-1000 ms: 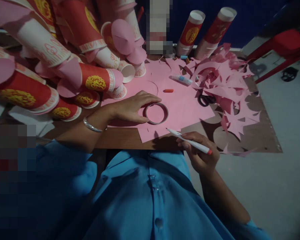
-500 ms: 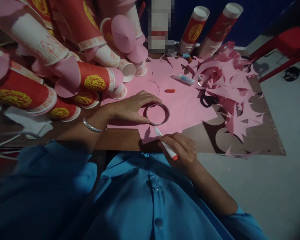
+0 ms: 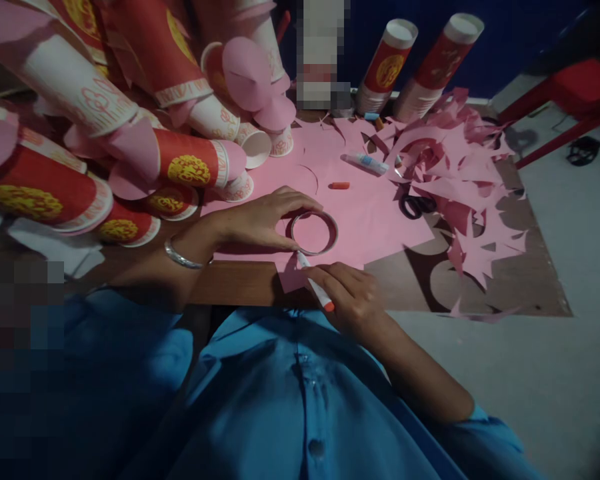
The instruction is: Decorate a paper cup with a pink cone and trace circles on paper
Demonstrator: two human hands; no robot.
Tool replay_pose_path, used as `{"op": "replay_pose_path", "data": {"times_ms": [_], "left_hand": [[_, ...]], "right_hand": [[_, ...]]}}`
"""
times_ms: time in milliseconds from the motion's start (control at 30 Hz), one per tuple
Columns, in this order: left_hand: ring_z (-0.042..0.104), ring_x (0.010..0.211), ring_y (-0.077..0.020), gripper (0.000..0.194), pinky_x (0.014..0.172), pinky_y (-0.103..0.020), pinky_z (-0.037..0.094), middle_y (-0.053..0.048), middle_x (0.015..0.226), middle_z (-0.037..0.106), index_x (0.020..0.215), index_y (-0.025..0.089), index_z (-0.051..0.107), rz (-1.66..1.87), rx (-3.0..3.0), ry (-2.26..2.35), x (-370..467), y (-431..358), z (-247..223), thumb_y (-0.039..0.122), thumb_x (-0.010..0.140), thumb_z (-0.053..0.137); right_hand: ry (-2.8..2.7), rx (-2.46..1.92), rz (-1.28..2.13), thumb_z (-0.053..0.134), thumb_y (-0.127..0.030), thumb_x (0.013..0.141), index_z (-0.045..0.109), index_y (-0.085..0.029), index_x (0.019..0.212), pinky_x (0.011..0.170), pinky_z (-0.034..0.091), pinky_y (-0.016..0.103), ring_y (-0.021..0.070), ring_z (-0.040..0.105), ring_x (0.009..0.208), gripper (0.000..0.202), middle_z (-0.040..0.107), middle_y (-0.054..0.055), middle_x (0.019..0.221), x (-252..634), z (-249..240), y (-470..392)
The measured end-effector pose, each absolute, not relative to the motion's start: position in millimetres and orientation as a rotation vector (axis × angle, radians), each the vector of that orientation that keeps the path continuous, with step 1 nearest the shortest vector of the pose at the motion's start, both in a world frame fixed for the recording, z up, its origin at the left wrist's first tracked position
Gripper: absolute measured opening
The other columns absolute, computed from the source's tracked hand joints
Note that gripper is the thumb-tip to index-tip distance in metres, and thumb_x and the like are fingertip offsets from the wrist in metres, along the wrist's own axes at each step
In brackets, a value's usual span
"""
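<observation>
My left hand [image 3: 265, 220] rests on pink paper [image 3: 380, 213], with thumb and fingers curved around the left side of a thin round ring [image 3: 337, 233] lying flat. A white marker [image 3: 318, 289] with an orange-red end is gripped in my right hand [image 3: 355, 297]. Its tip sits at the lower left edge of the ring, close to my left thumb. An orange-red cap [image 3: 339, 186] lies on the paper beyond the ring. A curved line is visible on the sheet above my left hand.
Paper cups [image 3: 187, 160], red and white, with pink cones crowd the left side. Two cup stacks [image 3: 387, 63] stand at the back. Pink scraps [image 3: 460, 153], black-handled scissors [image 3: 416, 205] and a glue tube [image 3: 365, 163] lie to the right. A red stool [image 3: 580, 93] stands beyond the table.
My right hand and the marker have moved left, bringing the tip along the ring's lower edge toward my left thumb. My left hand still holds the ring in about the same place.
</observation>
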State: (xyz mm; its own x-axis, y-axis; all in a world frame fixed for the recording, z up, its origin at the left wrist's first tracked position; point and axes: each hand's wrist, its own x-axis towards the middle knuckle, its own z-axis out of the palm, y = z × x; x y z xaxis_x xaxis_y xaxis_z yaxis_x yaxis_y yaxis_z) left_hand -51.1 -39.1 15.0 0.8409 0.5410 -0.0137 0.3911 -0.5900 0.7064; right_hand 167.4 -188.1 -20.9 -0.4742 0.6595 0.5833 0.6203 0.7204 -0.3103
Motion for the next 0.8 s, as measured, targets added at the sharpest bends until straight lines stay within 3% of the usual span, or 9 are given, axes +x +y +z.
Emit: {"op": "replay_pose_path", "data": {"times_ms": [500,800], "left_hand": [[0.052,0.140,-0.0299,0.066,0.117,-0.045,0.042,-0.008,0.151,0.063,0.150,0.032,0.058,0.233,2.262,0.674,-52.7,-38.1,14.7,0.039,0.088,0.077],[0.052,0.140,-0.0294,0.064,0.116,-0.043,0.042,-0.008,0.152,0.062,0.150,0.031,0.059,0.201,2.268,0.694,-51.5,-38.2,17.3,0.045,0.090,0.076]], "right_hand": [[-2.218,-1.008,0.186,0.060,0.001,0.094,0.066,-0.014,0.123,0.073,0.061,0.033,0.0199,0.075,0.082,0.033,0.082,0.009,0.100,178.9,-15.5,-190.2],[-2.160,-1.021,0.239,0.065,-0.012,0.102,0.069,-0.017,0.117,0.071,0.063,0.031,0.0180,0.078,0.078,0.017,0.083,0.008,0.097,188.3,-5.9,-189.9]]}}
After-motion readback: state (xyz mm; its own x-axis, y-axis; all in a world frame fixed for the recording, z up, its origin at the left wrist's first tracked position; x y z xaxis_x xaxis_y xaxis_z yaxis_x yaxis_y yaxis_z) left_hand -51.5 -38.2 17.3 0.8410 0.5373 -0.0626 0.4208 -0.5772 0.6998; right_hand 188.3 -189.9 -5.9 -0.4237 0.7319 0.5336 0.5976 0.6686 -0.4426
